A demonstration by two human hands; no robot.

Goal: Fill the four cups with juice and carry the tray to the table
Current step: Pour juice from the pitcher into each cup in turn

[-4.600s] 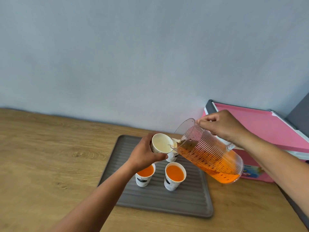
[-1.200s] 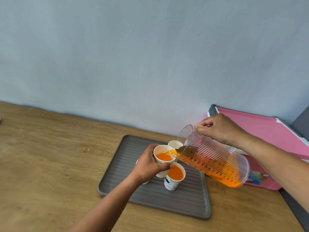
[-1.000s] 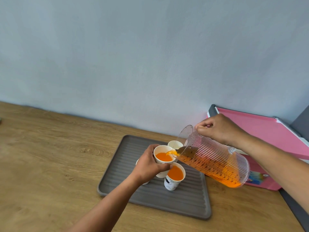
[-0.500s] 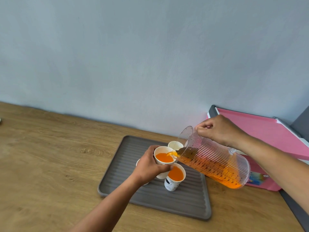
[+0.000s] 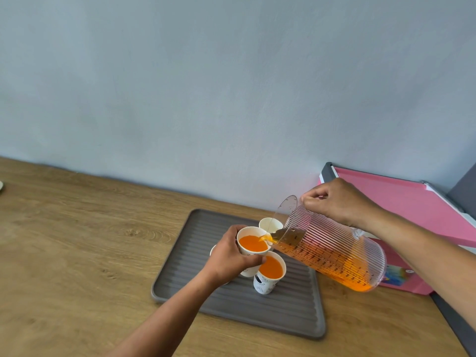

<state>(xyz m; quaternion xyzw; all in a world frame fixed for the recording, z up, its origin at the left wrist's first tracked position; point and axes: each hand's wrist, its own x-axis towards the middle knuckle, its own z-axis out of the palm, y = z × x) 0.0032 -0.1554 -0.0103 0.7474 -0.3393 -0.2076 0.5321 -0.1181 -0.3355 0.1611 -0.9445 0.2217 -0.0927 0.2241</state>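
Wood counter: pitcher pouring into held cup.

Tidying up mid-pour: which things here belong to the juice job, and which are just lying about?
Job: jug in right hand; held cup in left hand; filled cup; empty cup; grey tray.
Lying about: pink box by the wall.

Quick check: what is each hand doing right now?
Left hand: grips a white paper cup holding orange juice.
Right hand: holds the tilted clear ribbed plastic pitcher, pouring.
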